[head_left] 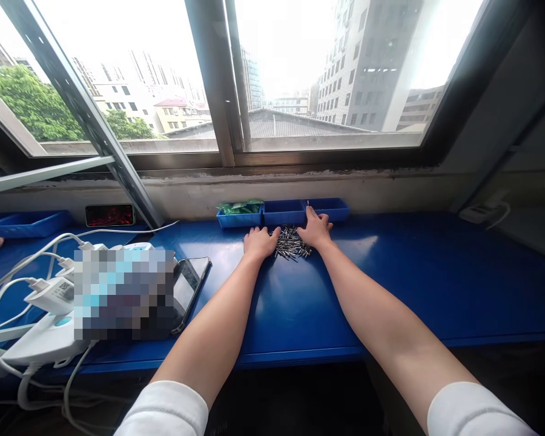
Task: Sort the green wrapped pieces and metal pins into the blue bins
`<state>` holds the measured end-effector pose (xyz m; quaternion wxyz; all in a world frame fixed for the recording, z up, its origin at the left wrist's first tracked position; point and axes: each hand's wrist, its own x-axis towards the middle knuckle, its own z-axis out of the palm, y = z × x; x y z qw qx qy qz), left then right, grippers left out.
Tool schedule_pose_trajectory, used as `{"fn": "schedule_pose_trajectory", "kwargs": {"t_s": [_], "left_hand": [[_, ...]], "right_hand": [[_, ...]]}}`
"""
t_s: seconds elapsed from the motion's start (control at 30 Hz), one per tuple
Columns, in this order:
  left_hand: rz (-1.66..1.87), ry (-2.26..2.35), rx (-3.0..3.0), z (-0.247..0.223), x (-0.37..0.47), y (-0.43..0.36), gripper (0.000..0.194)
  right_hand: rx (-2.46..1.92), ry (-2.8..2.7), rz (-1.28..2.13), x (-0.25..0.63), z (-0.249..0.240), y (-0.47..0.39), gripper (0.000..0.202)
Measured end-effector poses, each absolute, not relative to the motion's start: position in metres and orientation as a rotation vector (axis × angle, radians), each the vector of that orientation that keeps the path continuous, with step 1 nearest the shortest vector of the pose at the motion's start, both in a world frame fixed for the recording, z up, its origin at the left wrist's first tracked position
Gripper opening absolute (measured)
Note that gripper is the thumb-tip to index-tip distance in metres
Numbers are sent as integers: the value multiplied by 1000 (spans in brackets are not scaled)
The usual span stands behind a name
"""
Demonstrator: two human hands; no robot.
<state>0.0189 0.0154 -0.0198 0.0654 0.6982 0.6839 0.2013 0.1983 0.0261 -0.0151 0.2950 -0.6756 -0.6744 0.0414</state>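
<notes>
L hand (260, 243), half-curled, at L edge of slim pcs (291, 244) on blue worktop (418, 272); R hand (317, 230), fingers bent, at far-R bin (340, 215); can't tell if either grips any.

From where I stood I could read no word, number or brand, for the small grey print (65, 291) on the white charger (49, 297) at the power strip (45, 344) was too fine to make out, and the upright phone (109, 215) showed only a blurred reddish screen.
</notes>
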Motion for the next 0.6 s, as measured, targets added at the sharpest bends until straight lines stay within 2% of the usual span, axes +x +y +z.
{"fn": "schedule_pose_trajectory", "kwargs": {"t_s": [0.4,0.6], "left_hand": [[543,1992,2133,-20,19,15,76],[534,1990,2172,-19,20,14,73]], "right_hand": [[-1828,-1837,133,198,-17,28,77],[-1789,-1787,156,199,-18,29,75]]}}
